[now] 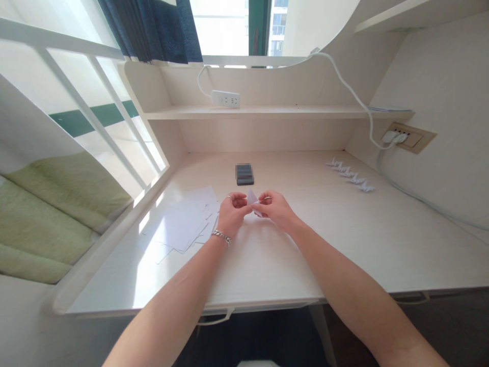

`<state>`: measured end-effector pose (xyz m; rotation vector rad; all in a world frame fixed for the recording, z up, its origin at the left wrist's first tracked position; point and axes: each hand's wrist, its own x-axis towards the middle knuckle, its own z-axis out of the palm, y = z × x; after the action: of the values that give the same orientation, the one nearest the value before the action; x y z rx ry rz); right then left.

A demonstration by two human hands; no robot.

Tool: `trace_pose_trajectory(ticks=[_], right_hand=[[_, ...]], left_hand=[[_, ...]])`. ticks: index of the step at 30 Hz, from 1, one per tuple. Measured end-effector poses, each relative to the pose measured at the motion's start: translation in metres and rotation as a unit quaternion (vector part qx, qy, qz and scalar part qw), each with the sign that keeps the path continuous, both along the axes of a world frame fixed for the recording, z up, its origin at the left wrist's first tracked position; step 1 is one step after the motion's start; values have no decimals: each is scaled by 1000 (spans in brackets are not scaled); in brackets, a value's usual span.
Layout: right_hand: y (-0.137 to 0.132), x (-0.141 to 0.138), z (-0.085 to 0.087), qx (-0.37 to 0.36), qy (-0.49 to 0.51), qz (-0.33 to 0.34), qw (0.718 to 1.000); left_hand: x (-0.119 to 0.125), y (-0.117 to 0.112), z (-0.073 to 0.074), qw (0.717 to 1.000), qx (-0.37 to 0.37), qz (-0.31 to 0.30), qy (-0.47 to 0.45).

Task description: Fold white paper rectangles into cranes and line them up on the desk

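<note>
Both your hands are on one piece: folded white paper (pixel 251 198), held between them over the desk (pixel 290 270), near its middle, peak pointing up and away from you. Left hand (pixel 234 210) pinches its left side, thumb and fingers closed on it; right hand (pixel 277 208) pinches the right side the same way. Exact fold and fingertip contact too small to read. Silver bracelet (pixel 221 236) on your left wrist. Loose stack of white sheets (pixel 185 219) lies just left of your left hand, edges fanned out, partly in sunlight. Dark block (pixel 245 174), blurred out on top, sits just beyond your hands. Row of small folded paper figures (pixel 349 175) stands at far right, running diagonally, well apart from your right hand. White power strip (pixel 225 99) is on the shelf (pixel 275 112) behind.
</note>
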<state>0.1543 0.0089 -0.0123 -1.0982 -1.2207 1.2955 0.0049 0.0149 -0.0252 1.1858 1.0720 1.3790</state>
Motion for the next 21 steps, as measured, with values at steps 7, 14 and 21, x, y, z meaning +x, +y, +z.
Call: trace_pose_trajectory(ticks=[7, 14, 21], right_hand=[[0, 0, -1, 32, -72, -3, 997], [-3, 1, 7, -1, -82, -9, 997], [-2, -5, 4, -10, -56, 26, 998]], left_hand=[[0, 0, -1, 998, -32, -17, 56], [1, 0, 1, 998, -62, 0, -9], [5, -3, 3, 998, -54, 40, 7]])
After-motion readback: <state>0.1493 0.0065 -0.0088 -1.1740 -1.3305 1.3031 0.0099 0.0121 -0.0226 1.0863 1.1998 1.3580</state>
